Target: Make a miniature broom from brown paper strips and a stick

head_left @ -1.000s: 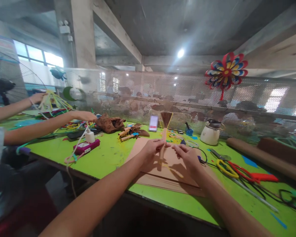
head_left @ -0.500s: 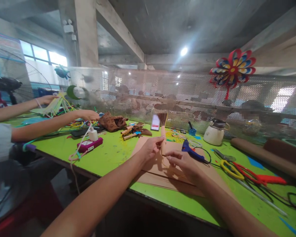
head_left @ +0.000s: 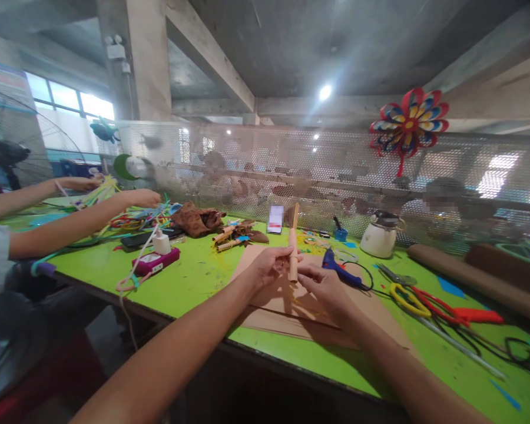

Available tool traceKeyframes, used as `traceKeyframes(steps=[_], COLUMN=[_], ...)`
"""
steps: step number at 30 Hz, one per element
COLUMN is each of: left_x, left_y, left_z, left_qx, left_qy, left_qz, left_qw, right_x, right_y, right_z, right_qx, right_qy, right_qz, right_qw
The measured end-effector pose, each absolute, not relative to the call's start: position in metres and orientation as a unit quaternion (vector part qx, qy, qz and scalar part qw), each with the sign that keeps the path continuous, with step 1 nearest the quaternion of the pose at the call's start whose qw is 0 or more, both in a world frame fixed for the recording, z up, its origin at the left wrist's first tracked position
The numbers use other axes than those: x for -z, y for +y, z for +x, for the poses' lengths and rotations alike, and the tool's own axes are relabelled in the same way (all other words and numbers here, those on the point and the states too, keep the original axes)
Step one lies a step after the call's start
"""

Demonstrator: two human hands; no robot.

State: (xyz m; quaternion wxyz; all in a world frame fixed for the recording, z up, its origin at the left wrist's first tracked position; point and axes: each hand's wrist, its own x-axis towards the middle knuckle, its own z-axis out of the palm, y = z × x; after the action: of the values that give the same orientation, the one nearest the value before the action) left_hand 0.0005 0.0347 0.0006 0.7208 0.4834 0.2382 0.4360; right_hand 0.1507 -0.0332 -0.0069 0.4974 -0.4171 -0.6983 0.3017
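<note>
My left hand (head_left: pixel 268 266) pinches the lower end of a small tan broom-like stick (head_left: pixel 294 242) and holds it upright over a sheet of brown cardboard (head_left: pixel 265 306) on the green table (head_left: pixel 194 277). The stick's brush end points up, seen edge-on. My right hand (head_left: pixel 324 285) rests just right of the stick's base with fingers curled close to it; whether it grips the stick is unclear. A blue glue gun (head_left: pixel 339 268) lies just behind my right hand.
Another person's arms (head_left: pixel 70 221) work on coloured straws at the left. A pink phone with a charger (head_left: pixel 155 259), brown scraps (head_left: pixel 198 219), a white kettle (head_left: pixel 377 238), scissors (head_left: pixel 424 300) and brown paper rolls (head_left: pixel 477 282) lie about. A mesh screen backs the table.
The stick has turned, so its fanned brush now shows edge-on. My right hand moved back up beside its base. The neighbour's hands dropped lower over the straws.
</note>
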Motion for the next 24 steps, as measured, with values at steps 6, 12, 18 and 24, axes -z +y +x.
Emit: traceKeyframes(steps=[6,12,18,24], left_x=[-0.002,-0.002,-0.001,0.001], left_y=[0.031,0.032,0.031,0.030], left_z=[0.000,0.000,0.003,0.005], left_qx=[-0.422,-0.469,-0.501,-0.503], left_qy=[0.210,0.226,0.227,0.254], left_qz=[0.519,0.541,0.526,0.526], left_qw=[0.713,0.661,0.648,0.637], right_x=[0.008,0.013,0.016,0.023], right_y=[-0.032,-0.027,-0.027,-0.022], right_z=[0.151,0.159,0.161,0.158], right_qx=[-0.286,-0.395,-0.570,-0.358], right_qy=[-0.677,-0.603,-0.553,-0.689], right_qz=[-0.425,-0.393,-0.349,-0.440], right_qw=[0.528,0.572,0.497,0.452])
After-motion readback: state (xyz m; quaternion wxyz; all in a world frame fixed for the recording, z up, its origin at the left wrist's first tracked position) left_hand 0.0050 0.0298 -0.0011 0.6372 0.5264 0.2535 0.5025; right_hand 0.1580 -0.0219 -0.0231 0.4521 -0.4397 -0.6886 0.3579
